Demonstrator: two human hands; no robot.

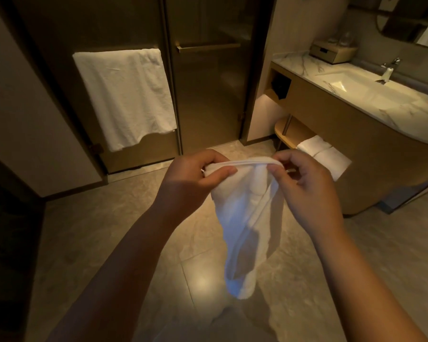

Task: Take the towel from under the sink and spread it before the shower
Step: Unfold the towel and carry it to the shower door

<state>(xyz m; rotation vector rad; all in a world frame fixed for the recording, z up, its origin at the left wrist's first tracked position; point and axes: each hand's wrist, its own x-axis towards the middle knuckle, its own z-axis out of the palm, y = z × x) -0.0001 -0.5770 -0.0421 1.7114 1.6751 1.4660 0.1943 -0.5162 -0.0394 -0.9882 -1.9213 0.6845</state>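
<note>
A white towel [245, 218] hangs bunched in the air above the tiled floor, held by its top hem. My left hand [190, 178] pinches the hem's left end and my right hand [304, 186] pinches its right end, about a hand's width apart. The towel's lower part droops in loose folds toward the floor. Straight ahead stand the dark glass shower doors [208, 90]. To the right is the sink [356, 87] in a marble-topped vanity.
A large white towel [124, 95] hangs on the left door's bar. Folded white towels [324, 154] lie on the low shelf under the vanity. A faucet [388, 70] and a small box [331, 53] are on the counter. A wall stands at the left.
</note>
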